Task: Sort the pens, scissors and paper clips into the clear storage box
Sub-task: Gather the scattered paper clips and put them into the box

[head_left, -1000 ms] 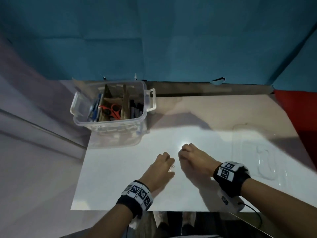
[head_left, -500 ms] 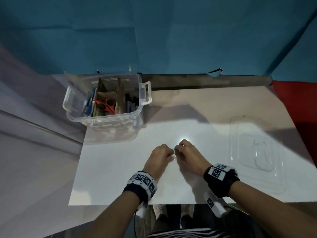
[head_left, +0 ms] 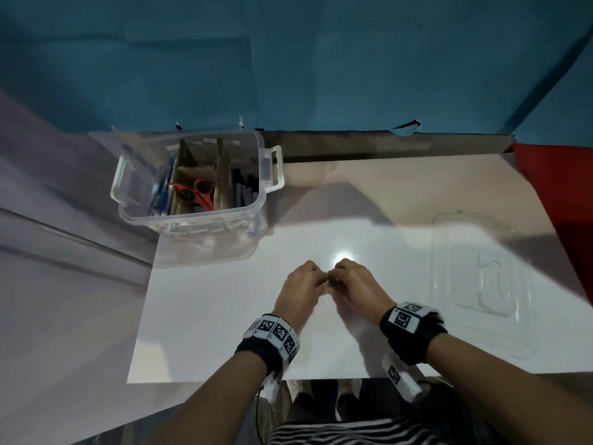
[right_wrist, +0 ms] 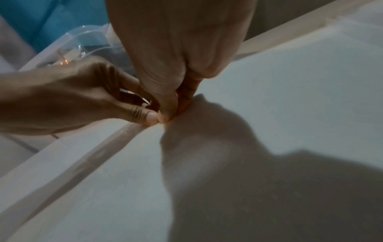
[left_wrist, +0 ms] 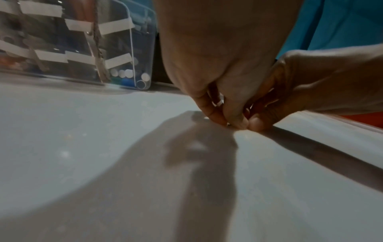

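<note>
step: gather paper clips | left hand, right hand: fingertips pinched together on the sheet, clips hidden beneath | advice: sweep clips inward between both thumbs before lifting

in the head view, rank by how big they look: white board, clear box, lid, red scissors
1. White board, largest by far.
2-3. Clear box and lid: too alike to rank, and the lid lies nearer the camera.
4. Red scissors, smallest, partly hidden inside the box.
</note>
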Demonstrator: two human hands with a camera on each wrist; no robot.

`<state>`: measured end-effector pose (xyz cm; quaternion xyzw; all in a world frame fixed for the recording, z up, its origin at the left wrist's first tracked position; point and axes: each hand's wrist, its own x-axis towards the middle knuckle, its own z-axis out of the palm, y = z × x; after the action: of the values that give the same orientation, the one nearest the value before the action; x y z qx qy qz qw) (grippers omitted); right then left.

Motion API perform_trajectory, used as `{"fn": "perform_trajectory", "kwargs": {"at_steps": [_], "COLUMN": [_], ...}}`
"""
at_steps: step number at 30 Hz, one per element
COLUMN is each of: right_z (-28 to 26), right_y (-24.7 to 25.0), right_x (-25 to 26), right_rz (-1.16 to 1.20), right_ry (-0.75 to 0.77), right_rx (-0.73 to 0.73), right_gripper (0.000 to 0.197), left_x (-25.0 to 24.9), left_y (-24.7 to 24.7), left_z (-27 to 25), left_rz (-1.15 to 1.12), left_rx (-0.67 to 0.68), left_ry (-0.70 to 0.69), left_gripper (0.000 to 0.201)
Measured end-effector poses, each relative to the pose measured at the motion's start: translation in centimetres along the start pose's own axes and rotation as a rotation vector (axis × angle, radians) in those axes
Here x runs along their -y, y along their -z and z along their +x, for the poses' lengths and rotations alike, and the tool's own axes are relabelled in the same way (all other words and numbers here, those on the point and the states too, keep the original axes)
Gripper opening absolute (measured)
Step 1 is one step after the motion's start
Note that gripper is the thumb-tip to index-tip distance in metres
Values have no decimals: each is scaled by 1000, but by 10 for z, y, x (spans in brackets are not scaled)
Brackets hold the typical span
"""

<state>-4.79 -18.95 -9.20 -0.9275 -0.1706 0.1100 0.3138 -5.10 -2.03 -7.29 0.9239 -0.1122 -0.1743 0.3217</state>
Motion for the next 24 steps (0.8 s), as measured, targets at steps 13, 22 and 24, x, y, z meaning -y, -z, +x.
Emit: {"fn": "perform_trajectory", "kwargs": {"at_steps": [13,22,24], "right_z": [6,55,73], "right_y": [14,97,122], "right_x": [16,67,92], "right_rz": [144,399,477], "right_ry": [-165,-143,-117], "right_rx": [31,-2,-27], "right_gripper": [16,10,8], "left_x": [-10,-30,-33], "left_y": [10,107,145], "left_z": [-3,7,3], "left_rz": [-94,-188,-189], "left_rx": [-50,-230,-314], "left_ry": [188,99,73], "left_gripper": [22,10,10]}}
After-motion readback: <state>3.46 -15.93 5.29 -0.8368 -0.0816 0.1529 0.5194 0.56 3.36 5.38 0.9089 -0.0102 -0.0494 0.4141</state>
